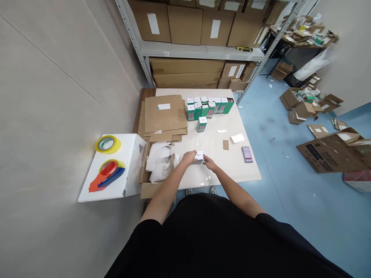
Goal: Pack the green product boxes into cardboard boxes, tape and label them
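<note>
A small box with a white top is on the near part of the white table, between my two hands. The fingers of my left hand are closed on its left side. From the right, my right hand holds the box's edge with its fingertips. A single green-and-white box stands upright farther back. Behind it, several similar green boxes are lined up close together in rows. The underside of the box in my hands is hidden.
Flattened cardboard lies at the table's left, beside an open carton of white paper. Tape rolls and a red tape dispenser rest on a white stand. A purple pack and white card lie right; shelving stands behind.
</note>
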